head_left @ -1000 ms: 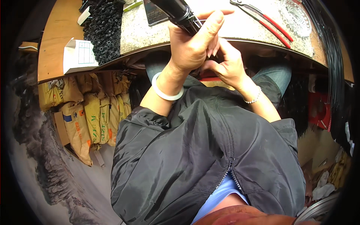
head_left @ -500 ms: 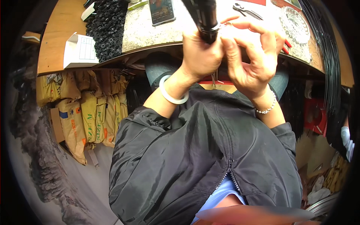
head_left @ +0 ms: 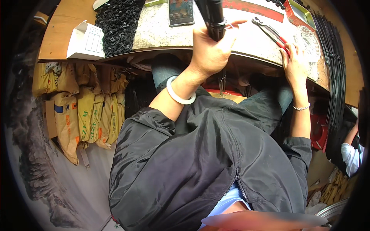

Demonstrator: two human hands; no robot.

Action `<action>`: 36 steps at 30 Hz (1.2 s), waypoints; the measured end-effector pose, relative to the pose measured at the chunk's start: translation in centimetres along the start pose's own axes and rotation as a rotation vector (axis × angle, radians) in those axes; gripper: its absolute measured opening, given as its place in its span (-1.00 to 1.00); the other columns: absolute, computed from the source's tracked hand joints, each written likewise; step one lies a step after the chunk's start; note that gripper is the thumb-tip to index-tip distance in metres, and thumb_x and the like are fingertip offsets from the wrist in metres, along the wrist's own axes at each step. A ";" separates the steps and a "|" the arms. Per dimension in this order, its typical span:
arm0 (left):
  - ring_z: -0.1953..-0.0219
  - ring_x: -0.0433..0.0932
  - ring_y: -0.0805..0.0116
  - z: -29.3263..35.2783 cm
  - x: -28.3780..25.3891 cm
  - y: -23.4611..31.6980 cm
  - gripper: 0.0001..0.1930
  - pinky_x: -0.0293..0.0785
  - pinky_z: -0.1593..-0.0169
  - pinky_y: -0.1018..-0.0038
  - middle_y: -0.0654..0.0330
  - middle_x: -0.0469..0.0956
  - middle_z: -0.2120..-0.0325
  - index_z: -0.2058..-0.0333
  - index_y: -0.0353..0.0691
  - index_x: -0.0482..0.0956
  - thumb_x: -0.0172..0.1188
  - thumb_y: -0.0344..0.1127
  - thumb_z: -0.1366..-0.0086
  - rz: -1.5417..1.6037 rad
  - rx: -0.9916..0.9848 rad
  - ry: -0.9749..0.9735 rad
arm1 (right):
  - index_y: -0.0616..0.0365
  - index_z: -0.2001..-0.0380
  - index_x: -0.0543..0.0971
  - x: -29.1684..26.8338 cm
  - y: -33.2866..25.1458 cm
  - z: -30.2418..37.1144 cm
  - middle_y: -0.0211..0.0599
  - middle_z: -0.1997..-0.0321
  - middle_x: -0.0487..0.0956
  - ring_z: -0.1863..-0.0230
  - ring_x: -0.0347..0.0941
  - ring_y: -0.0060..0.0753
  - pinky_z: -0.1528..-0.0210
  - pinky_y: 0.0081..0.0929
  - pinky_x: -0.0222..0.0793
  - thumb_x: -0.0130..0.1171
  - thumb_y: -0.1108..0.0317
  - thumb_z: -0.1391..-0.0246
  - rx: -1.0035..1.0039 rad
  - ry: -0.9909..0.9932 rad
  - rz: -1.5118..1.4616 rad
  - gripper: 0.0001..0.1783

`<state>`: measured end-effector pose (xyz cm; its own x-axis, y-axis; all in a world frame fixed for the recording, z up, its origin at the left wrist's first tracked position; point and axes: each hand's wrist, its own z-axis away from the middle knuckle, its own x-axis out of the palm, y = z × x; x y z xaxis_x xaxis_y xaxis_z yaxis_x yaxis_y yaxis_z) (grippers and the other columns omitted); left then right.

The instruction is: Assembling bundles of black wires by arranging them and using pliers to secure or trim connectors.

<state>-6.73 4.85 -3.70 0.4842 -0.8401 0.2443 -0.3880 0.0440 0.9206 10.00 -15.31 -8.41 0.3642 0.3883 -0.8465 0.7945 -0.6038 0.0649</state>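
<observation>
My left hand (head_left: 212, 52) is closed around a thick, shiny black tube (head_left: 211, 15) that rises out of the top of the view. A thin pale ring circles the tube just above its lower end. Beside that ring, near my left index finger, a fine whitish strand (head_left: 231, 26) sticks out; its other end is hidden. Further right, my right hand (head_left: 296, 63) grips the red handles of a pair of pliers (head_left: 269, 34). The pliers lie on the pale tabletop (head_left: 246, 46), their dark jaws pointing to the far left.
Small black toothed parts (head_left: 117, 29) are heaped at the left, with a white carton (head_left: 86, 41) beside them. A phone (head_left: 181, 13) lies at the back. A clear glass dish (head_left: 307, 42), a red-rimmed box (head_left: 300, 15) and long black rods (head_left: 333, 69) are at the right. Filled sacks (head_left: 86, 111) stand below left.
My right hand has left the black tube, moved right and taken hold of the pliers' handles. My left hand still holds the tube. The view has shifted slightly.
</observation>
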 end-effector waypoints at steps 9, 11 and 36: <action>0.86 0.13 0.67 -0.5 -0.5 0.5 -0.76 0.08 0.78 0.69 0.36 0.28 0.82 0.18 -0.50 0.45 0.00 -0.51 -0.17 0.021 0.047 -0.039 | 0.15 0.26 0.45 -2.7 0.0 0.6 -0.22 0.30 0.44 0.33 0.39 -0.27 0.31 -0.44 0.31 0.05 0.34 -0.05 0.281 -0.209 -0.619 -0.81; 0.77 0.22 0.77 -0.6 -0.3 0.3 -0.83 0.05 0.71 0.75 0.44 0.33 0.79 0.31 -0.41 0.55 0.01 -0.56 -0.15 0.099 0.031 0.012 | 0.21 0.22 0.48 -5.9 -1.3 0.8 -0.24 0.32 0.45 0.25 0.36 -0.36 0.21 -0.50 0.28 0.16 0.46 0.07 0.158 -0.105 -0.848 -0.72; 0.77 0.21 0.70 -0.6 -1.8 -2.5 -0.77 0.07 0.73 0.74 0.31 0.39 0.67 0.15 -0.43 0.43 -0.02 -0.54 -0.20 0.099 -0.221 0.165 | -0.02 0.37 0.59 -13.9 -7.0 -0.8 -0.41 0.27 0.43 0.42 0.38 -0.47 0.40 -0.58 0.36 0.32 0.10 0.36 -0.298 0.199 0.087 -0.62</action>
<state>-6.18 6.57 -6.21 0.5806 -0.7275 0.3655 -0.2679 0.2533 0.9296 -0.22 -15.97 3.37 0.5010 0.4897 -0.7135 0.8522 -0.4227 0.3083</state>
